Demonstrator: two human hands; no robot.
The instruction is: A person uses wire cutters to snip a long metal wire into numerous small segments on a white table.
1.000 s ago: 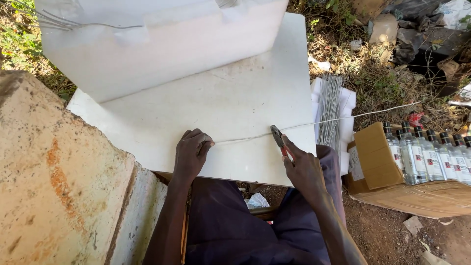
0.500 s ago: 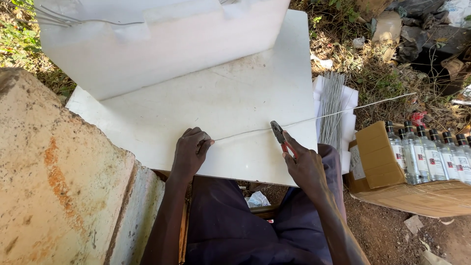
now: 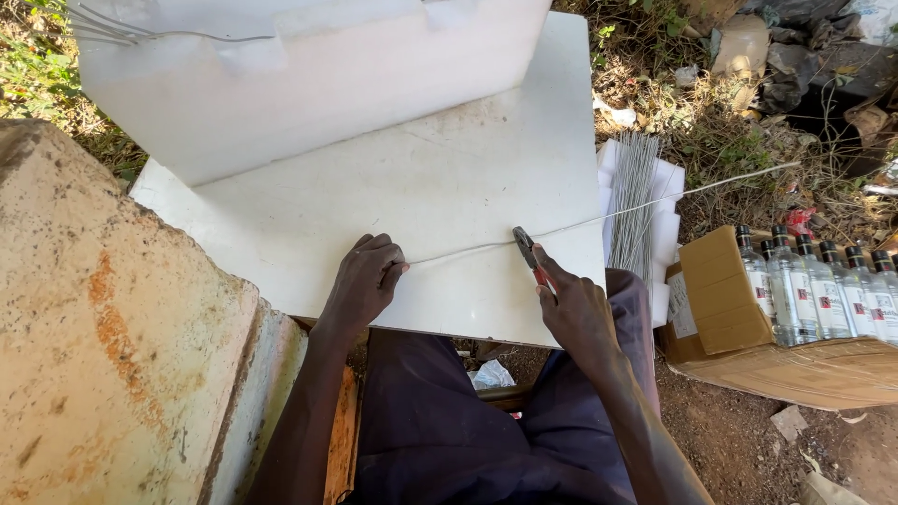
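A thin grey wire (image 3: 468,250) runs across a white board (image 3: 440,187) that rests over my lap. My left hand (image 3: 365,285) pinches the wire's near end against the board. In my right hand (image 3: 575,309) are red-handled pliers (image 3: 529,257), their jaws placed on the wire about a hand's width from my left hand. Beyond the pliers the wire continues to the right, off the board and over the ground.
A white foam block (image 3: 309,84) stands at the board's far edge. A bundle of cut wire pieces (image 3: 634,201) lies on white foam at right. A cardboard box (image 3: 804,355) holds several clear bottles (image 3: 814,290). A weathered concrete block (image 3: 103,327) sits to my left.
The pliers have stayed at nearly the same spot on the wire and my left hand still pins its end. Only the view shifted slightly.
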